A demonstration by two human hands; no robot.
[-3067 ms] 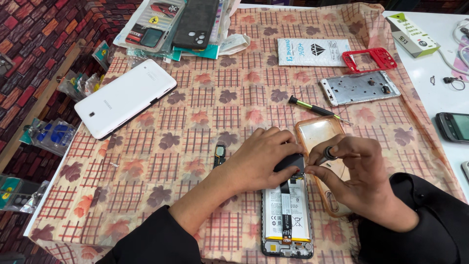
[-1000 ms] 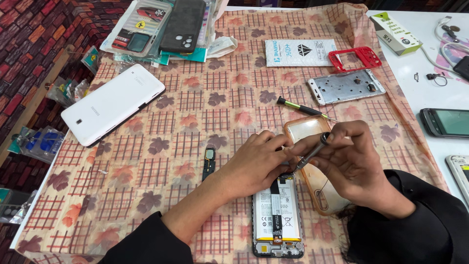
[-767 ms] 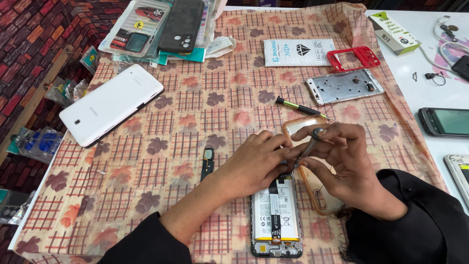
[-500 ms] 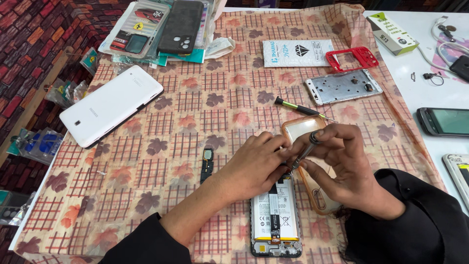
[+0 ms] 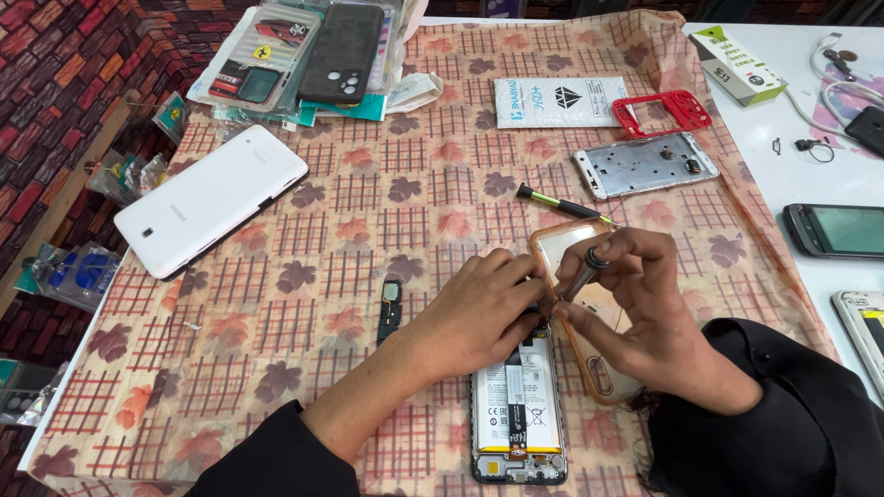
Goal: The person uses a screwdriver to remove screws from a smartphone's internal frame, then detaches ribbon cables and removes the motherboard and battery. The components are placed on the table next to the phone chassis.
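Note:
An opened phone (image 5: 517,405) lies face down on the patterned cloth (image 5: 304,276) with its battery and board exposed. My left hand (image 5: 479,308) rests on the phone's upper end, fingers pressed down on it. My right hand (image 5: 631,304) grips a small dark screwdriver (image 5: 583,273), its tip pointing down at the phone's top edge. Under my right hand lies a clear orange-rimmed phone case (image 5: 589,304).
A second screwdriver (image 5: 562,204), a silver phone frame (image 5: 645,164), a red frame (image 5: 672,110) and a small black part (image 5: 390,308) lie on the cloth. A white tablet (image 5: 212,198) is at left, packaged cases at the back, phones (image 5: 838,230) at right.
My right hand has shifted the screwdriver slightly and tilted it back toward the phone's top edge. My left hand stays on the phone. The view has drifted a little.

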